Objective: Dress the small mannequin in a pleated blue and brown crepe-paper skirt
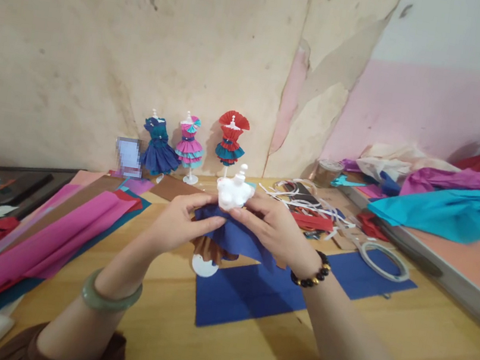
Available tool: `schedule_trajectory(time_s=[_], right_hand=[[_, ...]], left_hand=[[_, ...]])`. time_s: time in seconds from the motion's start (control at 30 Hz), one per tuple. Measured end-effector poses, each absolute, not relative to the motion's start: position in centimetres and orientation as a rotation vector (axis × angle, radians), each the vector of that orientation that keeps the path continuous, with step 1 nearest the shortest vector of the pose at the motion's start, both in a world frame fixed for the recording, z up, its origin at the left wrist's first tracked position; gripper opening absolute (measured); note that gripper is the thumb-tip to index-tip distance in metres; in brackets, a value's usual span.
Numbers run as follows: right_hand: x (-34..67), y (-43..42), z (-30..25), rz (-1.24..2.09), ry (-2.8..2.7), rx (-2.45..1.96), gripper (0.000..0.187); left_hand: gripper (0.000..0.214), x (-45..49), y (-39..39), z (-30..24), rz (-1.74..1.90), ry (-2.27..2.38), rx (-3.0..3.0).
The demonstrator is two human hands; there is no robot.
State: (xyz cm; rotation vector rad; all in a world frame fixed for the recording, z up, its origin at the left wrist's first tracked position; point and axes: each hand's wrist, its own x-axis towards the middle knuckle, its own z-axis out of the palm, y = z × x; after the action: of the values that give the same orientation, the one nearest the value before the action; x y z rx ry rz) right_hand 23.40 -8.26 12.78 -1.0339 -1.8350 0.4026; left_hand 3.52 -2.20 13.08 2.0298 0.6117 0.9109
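A small white dress form (234, 195) stands tilted between my hands, its round base (205, 266) showing below. Blue crepe paper (236, 236) wraps its waist like a skirt, with a brown ruffled layer (206, 251) beneath. My left hand (186, 220) pinches the blue paper at the left side of the waist, thumb in front. On the other side my right hand (272, 224) grips the same paper, its thumb pressed to the front. Fingers behind the form are hidden. A flat blue sheet (245, 295) lies on the table underneath.
Three dressed mini forms, in blue (159, 147), pink (190, 145) and red (230, 139), stand by the wall. Coloured paper sheets (57, 222) lie left. A roll of white tape (383, 261) and cut strips (309, 199) are at right, before a raised ledge (447, 268) with crumpled paper.
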Motion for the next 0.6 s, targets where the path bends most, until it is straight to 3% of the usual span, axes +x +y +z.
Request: schedule_trajectory(time_s=[0.17, 0.43, 0.6], right_hand=[[23.58, -7.9, 12.54, 0.37, -1.902, -1.031, 0.027], [23.54, -7.91, 12.0, 0.392, -1.86, -1.11, 0.02], [23.19, -7.87, 11.9, 0.316, -1.795, -1.163, 0.012]], left_hand=[[0.033, 3.42, -2.2, 13.28, 0.931, 0.614, 2.029], [0.038, 3.26, -1.65, 12.91, 0.932, 0.581, 2.031], [0.03, 3.43, -1.89, 13.03, 1.008, 0.678, 2.024]])
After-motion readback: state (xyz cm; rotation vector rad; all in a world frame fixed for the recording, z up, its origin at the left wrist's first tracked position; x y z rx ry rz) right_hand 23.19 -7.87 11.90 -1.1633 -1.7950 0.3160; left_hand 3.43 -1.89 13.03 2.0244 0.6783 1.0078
